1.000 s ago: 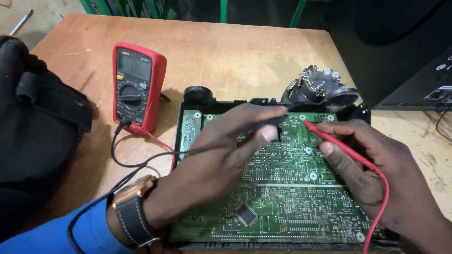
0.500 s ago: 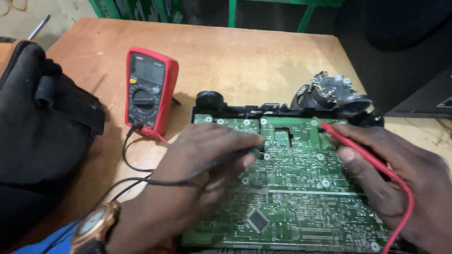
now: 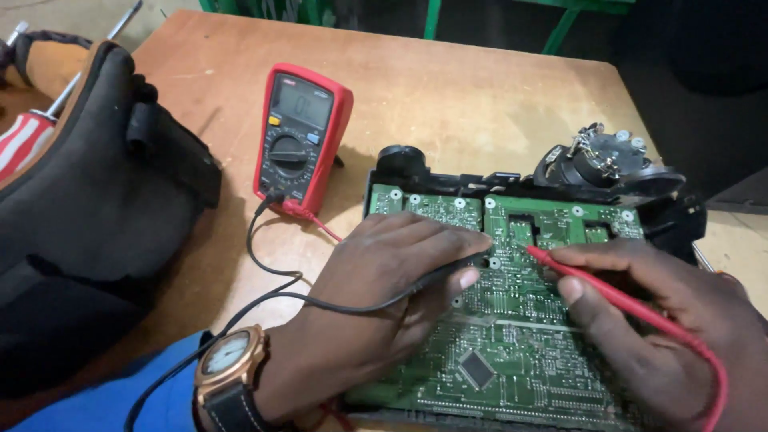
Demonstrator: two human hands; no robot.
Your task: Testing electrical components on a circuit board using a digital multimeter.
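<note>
A green circuit board (image 3: pixel 520 336) in a black housing lies on the wooden table (image 3: pixel 448 96). My left hand (image 3: pixel 376 312) rests on the board's left part and holds a black test probe (image 3: pixel 456 268), its tip touching the board near the upper middle. My right hand (image 3: pixel 664 328) holds a red test probe (image 3: pixel 592 288), its tip on the board just right of the black one. Both leads run to a red multimeter (image 3: pixel 300 136) propped up at the upper left of the board. A wristwatch (image 3: pixel 228 364) sits on my left wrist.
A black tool bag (image 3: pixel 88 216) fills the left side, with a red-and-white striped screwdriver (image 3: pixel 24 140) behind it. A black round connector part (image 3: pixel 608 164) sits at the board's far right corner. Green frame legs (image 3: pixel 432 16) stand beyond the table's far edge.
The view has shifted and drawn closer. My left hand slid the black probe tip right along the board toward the red probe, which has hardly moved.
</note>
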